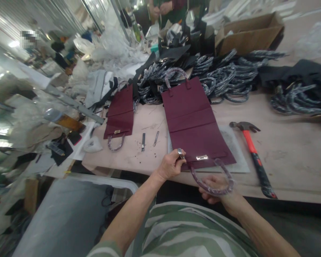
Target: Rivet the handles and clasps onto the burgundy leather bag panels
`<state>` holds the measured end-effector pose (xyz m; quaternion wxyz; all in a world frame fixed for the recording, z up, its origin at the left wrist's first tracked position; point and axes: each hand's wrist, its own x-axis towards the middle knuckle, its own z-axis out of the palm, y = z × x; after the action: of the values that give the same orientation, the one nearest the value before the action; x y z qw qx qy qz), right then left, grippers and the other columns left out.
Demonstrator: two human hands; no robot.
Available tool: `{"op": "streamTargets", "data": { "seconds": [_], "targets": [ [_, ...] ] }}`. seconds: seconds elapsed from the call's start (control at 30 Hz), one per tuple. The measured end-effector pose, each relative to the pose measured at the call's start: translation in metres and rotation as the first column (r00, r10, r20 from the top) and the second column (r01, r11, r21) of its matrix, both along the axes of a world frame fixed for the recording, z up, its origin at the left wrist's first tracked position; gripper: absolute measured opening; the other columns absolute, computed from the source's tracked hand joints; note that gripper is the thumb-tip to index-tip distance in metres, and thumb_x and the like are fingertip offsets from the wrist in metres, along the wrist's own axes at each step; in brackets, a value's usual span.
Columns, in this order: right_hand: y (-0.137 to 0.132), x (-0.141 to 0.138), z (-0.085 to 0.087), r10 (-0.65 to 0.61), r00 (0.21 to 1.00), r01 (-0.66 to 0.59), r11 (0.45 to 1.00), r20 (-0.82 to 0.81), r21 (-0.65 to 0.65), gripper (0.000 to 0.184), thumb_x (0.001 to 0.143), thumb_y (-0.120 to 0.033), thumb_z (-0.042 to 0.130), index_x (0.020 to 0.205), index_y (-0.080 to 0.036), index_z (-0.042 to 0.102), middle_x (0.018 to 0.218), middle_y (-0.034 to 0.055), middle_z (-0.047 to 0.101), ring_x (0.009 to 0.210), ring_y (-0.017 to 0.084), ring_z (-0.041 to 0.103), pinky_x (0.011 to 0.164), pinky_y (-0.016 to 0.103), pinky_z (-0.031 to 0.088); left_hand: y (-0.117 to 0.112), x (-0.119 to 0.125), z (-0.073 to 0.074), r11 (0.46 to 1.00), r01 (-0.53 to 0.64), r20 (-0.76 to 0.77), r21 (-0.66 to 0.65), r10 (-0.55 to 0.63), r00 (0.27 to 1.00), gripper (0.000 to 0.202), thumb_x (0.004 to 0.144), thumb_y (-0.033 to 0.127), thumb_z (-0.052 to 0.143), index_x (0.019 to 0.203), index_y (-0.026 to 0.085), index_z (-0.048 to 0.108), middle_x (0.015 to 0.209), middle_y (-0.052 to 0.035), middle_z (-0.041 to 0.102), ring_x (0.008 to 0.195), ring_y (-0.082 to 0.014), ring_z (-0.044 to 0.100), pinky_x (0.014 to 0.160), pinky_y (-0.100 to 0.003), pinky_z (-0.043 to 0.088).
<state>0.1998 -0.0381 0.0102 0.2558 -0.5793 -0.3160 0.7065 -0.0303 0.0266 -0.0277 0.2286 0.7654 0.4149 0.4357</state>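
Note:
A flat maroon bag (192, 117) with a metal clasp (202, 157) lies open on a grey mat (237, 153) at the table's near edge. My left hand (171, 165) is closed on a small metal tool (181, 153) at the bag's lower left corner. My right hand (216, 191) sits below the table edge, its fingers curled under the bag's wrapped handle loop (212, 185), holding it. A second maroon bag (120, 114) rests further left on the table.
A red-handled hammer (253, 153) lies to the right of the mat. Two small metal punches (149, 140) sit between the bags. Piles of wrapped handles (230, 75) and a cardboard box (251, 32) fill the table's far side. Another person (173, 9) stands at the far end.

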Motion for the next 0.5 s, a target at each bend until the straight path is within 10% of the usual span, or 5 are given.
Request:
{"op": "streamTargets", "data": {
  "seconds": [0.1,0.2,0.3,0.4,0.5],
  "targets": [
    [-0.006,0.045,0.009,0.082,0.897,-0.144,0.983,0.435,0.11,0.035,0.079,-0.054,0.056,0.078,-0.019,0.061,0.062,0.0064,0.064,0.049,0.017,0.054,0.048,0.027,0.038,-0.002,0.002,-0.004,0.999,0.0,0.034,0.036,-0.001,0.999,0.018,0.094,0.021,0.056,0.111,0.016,0.059,0.103,-0.011,0.069,0.099,-0.0216,0.068,0.089,-0.035,0.057],
    [0.014,0.087,0.022,-0.145,0.506,-0.302,0.894,0.851,0.332,0.038,0.083,-0.052,0.047,0.091,-0.019,0.064,0.079,0.0155,0.067,0.067,0.03,0.061,0.061,0.04,0.044,-0.003,0.004,-0.005,1.0,-0.003,0.058,0.016,0.002,0.998,0.017,0.093,0.021,0.056,0.109,0.016,0.059,0.104,-0.0116,0.068,0.1,-0.0221,0.067,0.091,-0.036,0.057],
    [0.045,0.11,0.027,-0.364,0.256,-0.512,0.735,0.896,0.445,0.041,0.089,-0.054,0.043,0.096,-0.017,0.059,0.094,0.0265,0.063,0.082,0.039,0.061,0.068,0.046,0.042,-0.003,0.005,-0.005,1.0,-0.017,0.043,-0.015,0.017,0.999,0.016,0.093,0.022,0.057,0.107,0.016,0.06,0.103,-0.0116,0.068,0.098,-0.0223,0.068,0.091,-0.036,0.057],
    [0.072,0.119,0.023,-0.274,0.264,-0.556,0.74,0.925,0.378,0.025,0.089,-0.045,0.047,0.075,-0.024,0.049,0.073,0.0185,0.058,0.065,0.031,0.056,0.06,0.043,0.04,-0.003,0.006,-0.004,1.0,-0.02,0.025,-0.021,0.021,0.999,0.014,0.092,0.023,0.058,0.105,0.017,0.06,0.101,-0.011,0.069,0.097,-0.0225,0.069,0.09,-0.035,0.057],
    [0.092,0.128,0.025,-0.191,0.493,-0.449,0.779,0.849,0.437,0.025,0.086,-0.037,0.052,0.065,-0.026,0.047,0.058,0.0086,0.051,0.048,0.02,0.05,0.051,0.037,0.038,-0.001,0.007,-0.003,1.0,-0.022,0.032,-0.004,0.022,0.999,0.011,0.091,0.022,0.059,0.101,0.017,0.06,0.098,-0.0104,0.069,0.093,-0.0226,0.07,0.088,-0.035,0.057]
  ]
}}
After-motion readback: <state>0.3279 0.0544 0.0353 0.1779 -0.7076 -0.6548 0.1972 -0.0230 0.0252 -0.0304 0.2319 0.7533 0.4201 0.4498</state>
